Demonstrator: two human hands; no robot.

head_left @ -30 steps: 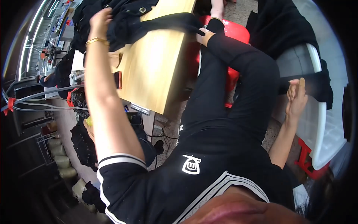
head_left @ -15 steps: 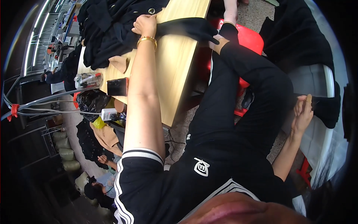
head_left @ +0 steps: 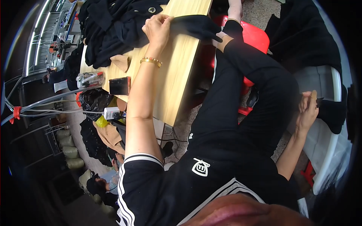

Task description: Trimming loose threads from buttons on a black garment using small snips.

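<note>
My left hand (head_left: 156,28), with a gold bracelet at the wrist, reaches out over the wooden table (head_left: 181,79). Its fingers are closed on one end of a black garment piece (head_left: 196,26) that lies across the table's edge. My right hand (head_left: 308,109) is low at my right side, against the rim of a white plastic tub (head_left: 328,150). It pinches the edge of a black cloth (head_left: 333,115) draped over that rim. My black-trousered legs fill the space between the two hands.
A heap of black clothes (head_left: 109,26) covers the table's far left. A dark phone (head_left: 120,86), a clear box of pens (head_left: 88,79) and a beige fabric scrap (head_left: 120,62) lie near it. A red stool (head_left: 254,37) stands under my legs. Another person (head_left: 102,180) sits low left.
My left hand has shifted from the heap of black clothes to the black piece at the table's edge. The right hand has stayed by the white tub.
</note>
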